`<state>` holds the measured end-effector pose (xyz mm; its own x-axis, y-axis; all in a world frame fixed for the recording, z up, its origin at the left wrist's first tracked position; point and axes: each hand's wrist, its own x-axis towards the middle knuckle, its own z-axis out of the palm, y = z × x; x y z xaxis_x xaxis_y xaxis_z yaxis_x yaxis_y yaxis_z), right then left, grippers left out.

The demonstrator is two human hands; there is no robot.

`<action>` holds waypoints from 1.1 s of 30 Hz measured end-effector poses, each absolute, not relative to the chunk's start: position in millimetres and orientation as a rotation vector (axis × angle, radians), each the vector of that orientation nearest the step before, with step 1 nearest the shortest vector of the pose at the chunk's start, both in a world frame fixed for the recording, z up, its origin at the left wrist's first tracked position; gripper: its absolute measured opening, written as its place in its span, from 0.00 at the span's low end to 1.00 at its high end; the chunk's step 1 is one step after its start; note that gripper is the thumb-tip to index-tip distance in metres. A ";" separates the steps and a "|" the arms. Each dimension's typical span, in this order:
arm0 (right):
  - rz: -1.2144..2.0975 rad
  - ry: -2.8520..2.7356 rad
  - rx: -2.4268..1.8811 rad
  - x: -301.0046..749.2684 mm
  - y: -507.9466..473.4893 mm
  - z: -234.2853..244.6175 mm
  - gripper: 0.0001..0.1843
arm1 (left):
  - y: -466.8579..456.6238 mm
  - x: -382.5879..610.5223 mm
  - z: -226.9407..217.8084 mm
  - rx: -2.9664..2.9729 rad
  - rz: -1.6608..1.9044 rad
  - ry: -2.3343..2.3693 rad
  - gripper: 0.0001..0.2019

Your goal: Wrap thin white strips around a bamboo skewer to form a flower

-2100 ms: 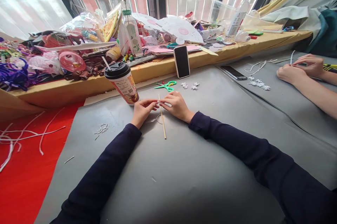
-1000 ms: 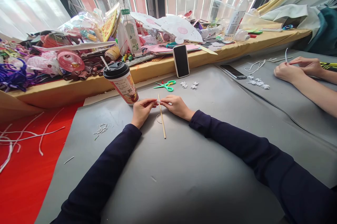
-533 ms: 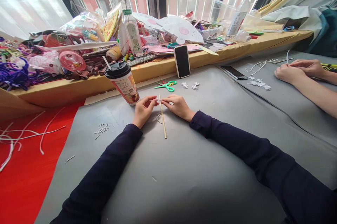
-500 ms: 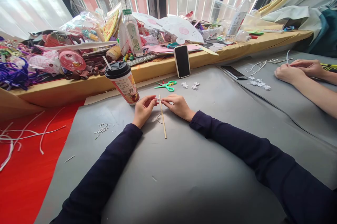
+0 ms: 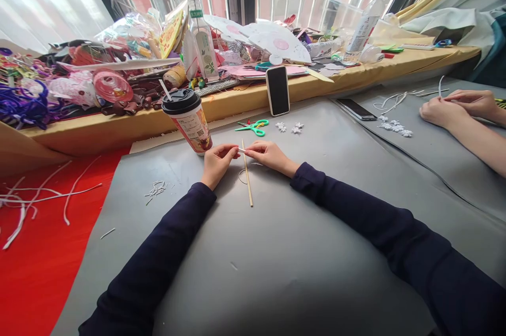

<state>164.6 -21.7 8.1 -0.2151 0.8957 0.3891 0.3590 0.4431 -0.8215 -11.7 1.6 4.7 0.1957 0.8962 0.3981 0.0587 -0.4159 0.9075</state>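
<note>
My left hand (image 5: pixel 216 162) and my right hand (image 5: pixel 271 155) meet fingertip to fingertip over the grey mat (image 5: pixel 276 252), both pinching a short white strip (image 5: pixel 241 150). A thin wooden stick (image 5: pixel 247 174) lies on the mat right under the fingers, pointing away from me. A small wire loop (image 5: pixel 240 177) lies beside the stick. Both my sleeves are dark navy.
A paper cup with a black lid and straw (image 5: pixel 188 120) stands just left of my left hand. Green scissors (image 5: pixel 253 127), small white flowers (image 5: pixel 290 127) and a propped phone (image 5: pixel 278 90) lie beyond. Another person's hands (image 5: pixel 454 108) work at the right. Craft clutter covers the sill (image 5: pixel 118 78).
My fingers have shifted slightly on the white strip, and the view has drifted a little. The stick and cup stay where they were.
</note>
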 end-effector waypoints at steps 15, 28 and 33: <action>1.531 -1.081 -0.718 141.2 -37.8 15.9 0.12 | -11.5 -0.4 32.2 1.091 1.142 0.549 0.14; 1.590 -1.128 -0.665 138.7 -43.7 18.6 0.10 | -8.1 -3.3 27.9 0.974 1.097 0.476 0.08; 1.662 -1.131 -0.610 138.0 -45.2 20.1 0.12 | -10.6 -4.2 29.2 0.999 1.042 0.487 0.08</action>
<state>138.0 -45.2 20.1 -0.3784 0.9180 0.1189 -0.4473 -0.0689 -0.8917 -4.2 -10.6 29.2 0.4568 0.8830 0.1083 -0.4840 0.1445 0.8631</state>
